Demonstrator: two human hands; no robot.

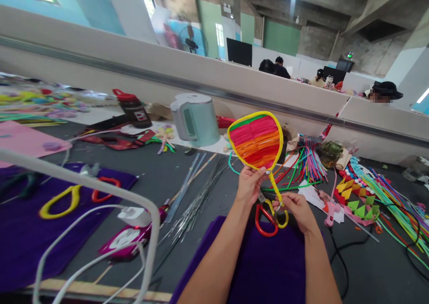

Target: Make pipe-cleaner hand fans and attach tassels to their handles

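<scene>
A fan-shaped piece point(256, 138) with a yellow edge and green, pink, orange and red stripes stands raised above the table. Its yellow handle slants down to the right. My left hand point(250, 183) pinches it where the striped part meets the handle. Lower down, my right hand point(297, 209) has its fingers closed round the handle's end. Scissors with red and yellow grips point(266, 225) lie just beneath and between my hands, partly hidden. Purple cloth point(271, 268) spreads under my forearms.
A pale green kettle point(197, 118) and dark bottle point(134, 109) stand at the back. Thin wires point(197, 201) lie left of my hands. Coloured stems point(310, 161), a pink glue gun point(331, 212) and its cable are at right. A blurred white cable crosses the left foreground. People sit beyond the partition.
</scene>
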